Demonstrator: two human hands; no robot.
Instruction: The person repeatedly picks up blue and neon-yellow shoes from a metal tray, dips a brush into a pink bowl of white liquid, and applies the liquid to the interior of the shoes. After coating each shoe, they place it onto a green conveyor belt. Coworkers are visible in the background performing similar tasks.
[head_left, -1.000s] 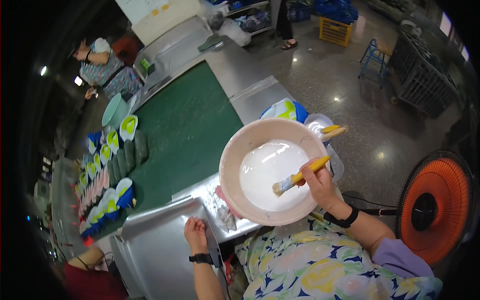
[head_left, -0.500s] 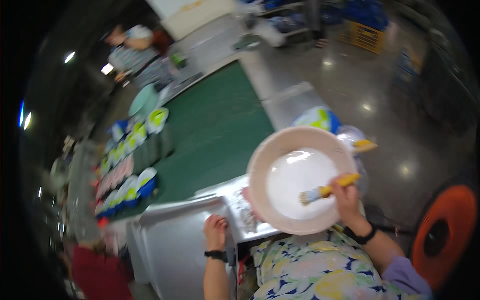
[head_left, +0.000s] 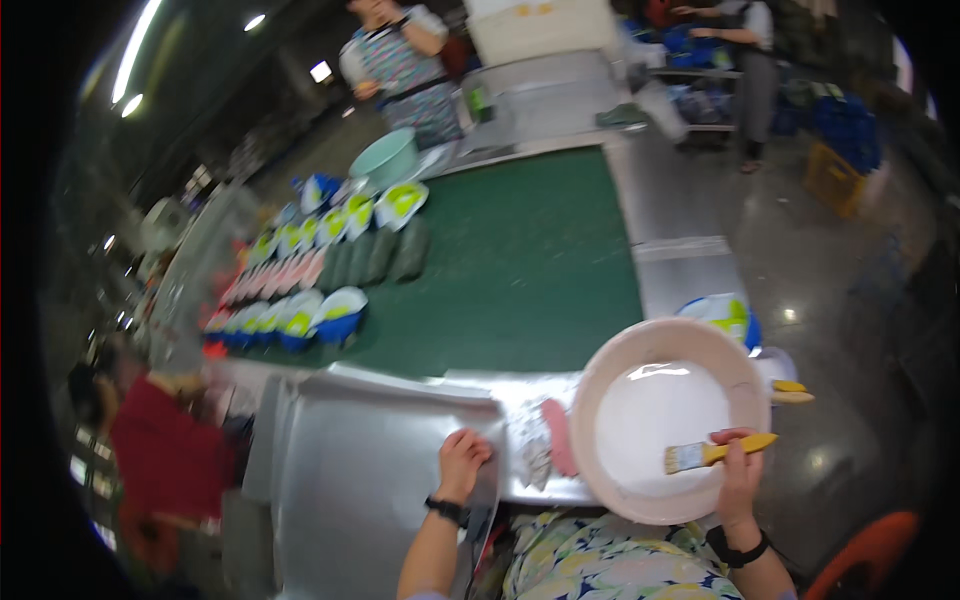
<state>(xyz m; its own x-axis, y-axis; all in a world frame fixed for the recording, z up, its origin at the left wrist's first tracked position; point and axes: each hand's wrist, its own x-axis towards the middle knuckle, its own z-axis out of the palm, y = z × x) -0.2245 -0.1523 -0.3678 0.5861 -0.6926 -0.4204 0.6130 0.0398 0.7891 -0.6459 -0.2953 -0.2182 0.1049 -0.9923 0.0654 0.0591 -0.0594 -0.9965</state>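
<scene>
My right hand point(head_left: 738, 478) is closed around the yellow handle of a flat paintbrush point(head_left: 706, 455), its bristles pointing left over a wide pale pink basin point(head_left: 592, 440). White material covers the basin's bottom. Whether the bristles touch it I cannot tell. My left hand point(head_left: 463, 464) is over the right part of a large grey metal tray point(head_left: 380, 500), fingers curled in and no object visible in them. Between tray and basin, a long pink flat piece point(head_left: 559, 437) and a crumpled greyish thing point(head_left: 536, 463) lie on a shiny metal surface.
Rows of blue, white and yellow-green pieces point(head_left: 340, 305), pink pieces point(head_left: 290, 275) and dark rounded forms point(head_left: 410, 250) stand on a green surface point(head_left: 530, 260). Beyond are a mint basin point(head_left: 385, 160) and a person point(head_left: 405, 80). An orange round object point(head_left: 865, 555) stands right.
The view has swung, so the table and basin appear farther right and lower. My right hand still holds the brush over the basin, and my left hand stays over the tray.
</scene>
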